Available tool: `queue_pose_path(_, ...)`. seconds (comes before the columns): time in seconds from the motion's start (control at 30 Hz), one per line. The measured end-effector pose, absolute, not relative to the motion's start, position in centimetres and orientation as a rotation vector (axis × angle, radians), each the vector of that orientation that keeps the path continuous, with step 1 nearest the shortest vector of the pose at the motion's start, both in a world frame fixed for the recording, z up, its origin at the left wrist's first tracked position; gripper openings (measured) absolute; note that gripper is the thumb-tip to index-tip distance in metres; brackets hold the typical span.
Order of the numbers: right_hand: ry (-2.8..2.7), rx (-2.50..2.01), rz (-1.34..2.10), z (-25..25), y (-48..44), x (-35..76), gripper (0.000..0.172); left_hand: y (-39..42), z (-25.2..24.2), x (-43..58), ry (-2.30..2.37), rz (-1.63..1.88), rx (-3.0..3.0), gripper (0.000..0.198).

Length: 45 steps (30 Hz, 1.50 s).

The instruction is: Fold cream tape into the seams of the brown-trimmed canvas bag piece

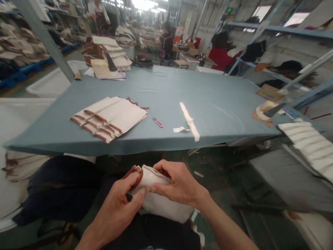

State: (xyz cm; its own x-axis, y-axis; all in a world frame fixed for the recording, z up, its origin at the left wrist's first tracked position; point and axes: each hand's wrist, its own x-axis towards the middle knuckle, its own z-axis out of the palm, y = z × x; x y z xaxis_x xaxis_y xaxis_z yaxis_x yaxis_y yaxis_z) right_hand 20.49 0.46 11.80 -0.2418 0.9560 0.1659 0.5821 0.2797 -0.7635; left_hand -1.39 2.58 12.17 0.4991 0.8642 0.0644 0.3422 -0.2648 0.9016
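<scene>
Over my lap, in front of the table's near edge, I hold a cream fabric piece with brown trim [166, 206]. My left hand [118, 203] pinches its brown-edged corner between thumb and fingers. Close beside it, my right hand [179, 184] grips the upper edge, thumb on the near face and fingers behind. The cloth's lower part hangs down toward my dark clothing. On the table lie a stack of similar cream pieces with brown edging [111, 116], pink-handled thread snips [157, 122] and cream fabric strips [189, 121].
A blue-green cloth covers the table [166, 86]. Another fabric pile [111, 52] stands at its far left corner. A tape roll [266, 110] sits near the right edge, beside striped cream fabric [309, 146]. Metal posts flank the table, and people are in the background.
</scene>
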Motion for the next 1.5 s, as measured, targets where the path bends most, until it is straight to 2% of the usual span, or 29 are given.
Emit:
queue_pose_path(0.17, -1.807, -1.479, 0.924, 9.0, -1.0, 20.2, 0.012, 1.6, 11.0, -2.8, 1.12, 0.634, 1.731, 0.018)
queue_pose_path(0.27, -1.852, -1.484, 0.821, 8.8, -1.5, 20.1, 0.014, 1.6, 11.0, -3.1, 1.143, 0.596, 1.754, 0.018)
queue_pose_path(0.4, -2.005, -1.356, 0.477, 10.8, -1.4, 20.0, 0.023, 1.8, 12.1, -3.5, 1.126, 0.659, 1.733, 0.014)
queue_pose_path(0.53, -2.076, -1.263, 0.441, 11.7, -1.9, 19.3, 0.017, 1.8, 12.6, -3.8, 1.057, 0.673, 1.594, 0.024)
queue_pose_path(0.63, -2.017, -1.333, 0.619, 10.8, -2.7, 18.5, 0.017, 1.5, 12.0, -3.8, 1.046, 0.674, 1.528, 0.028)
queue_pose_path(0.77, -1.796, -1.451, 1.032, 9.2, -3.7, 17.9, 0.022, 0.5, 11.0, -3.8, 1.103, 0.628, 1.535, 0.025)
queue_pose_path(1.03, -1.347, -1.191, 1.671, 9.4, -3.1, 17.7, 0.04, -0.8, 11.6, -3.4, 1.071, 0.577, 1.592, 0.024)
queue_pose_path(1.23, -1.14, -1.018, 1.979, 10.3, -1.6, 17.6, 0.057, -0.8, 13.5, -2.8, 1.112, 0.553, 1.684, 0.026)
queue_pose_path(1.5, -0.98, -0.839, 2.155, 9.5, -0.7, 17.5, 0.06, -0.5, 13.4, -2.9, 1.058, 0.615, 1.678, 0.026)
